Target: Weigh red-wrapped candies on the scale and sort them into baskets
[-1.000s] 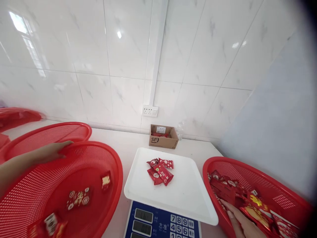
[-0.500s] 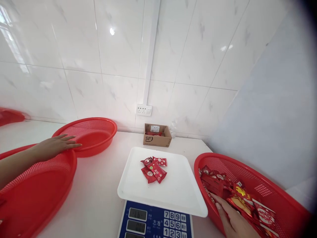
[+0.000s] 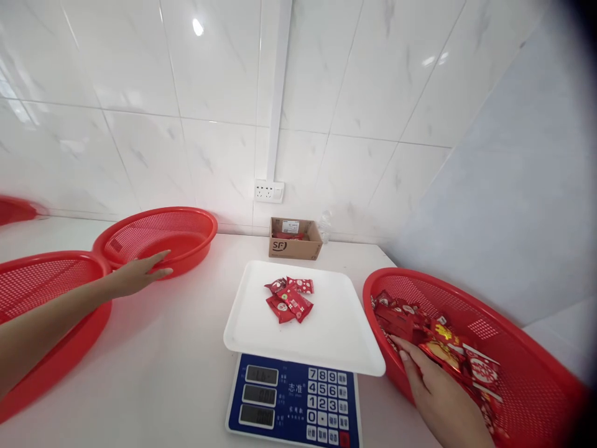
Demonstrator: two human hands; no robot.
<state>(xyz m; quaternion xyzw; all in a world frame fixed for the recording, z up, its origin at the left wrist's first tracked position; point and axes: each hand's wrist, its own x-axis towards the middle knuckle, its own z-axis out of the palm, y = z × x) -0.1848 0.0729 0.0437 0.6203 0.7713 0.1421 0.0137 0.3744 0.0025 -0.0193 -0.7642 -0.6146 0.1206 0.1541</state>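
Observation:
My left hand [image 3: 137, 274] is above the gap between two red plastic baskets, its fingertips over the near rim of the far basket [image 3: 193, 256]. Its thumb and fingers are spread, holding nothing. At the right, my right hand [image 3: 431, 386] lies over the near side of a filled red basket [image 3: 517, 317], fingers stretched along the red snack packets [image 3: 443, 354] inside. Its thumb sits apart from the index finger; the other fingers are largely hidden. Between my hands, several small red packets [image 3: 291, 300] lie in a loose pile on the white tray [image 3: 321, 339] of a scale [image 3: 293, 398].
A near-left red basket [image 3: 88, 261] is partly behind my left forearm. A small cardboard box [image 3: 296, 249] with red packets stands at the back, a clear plastic piece [image 3: 325, 225] beside it. A wall socket [image 3: 269, 191] is above. More red plastic [image 3: 18, 210] appears far left.
My left hand has left the near-left basket's rim and moved right, toward the far basket. The near-left basket has shifted left. My right hand stays at the filled basket; the view tilts down slightly.

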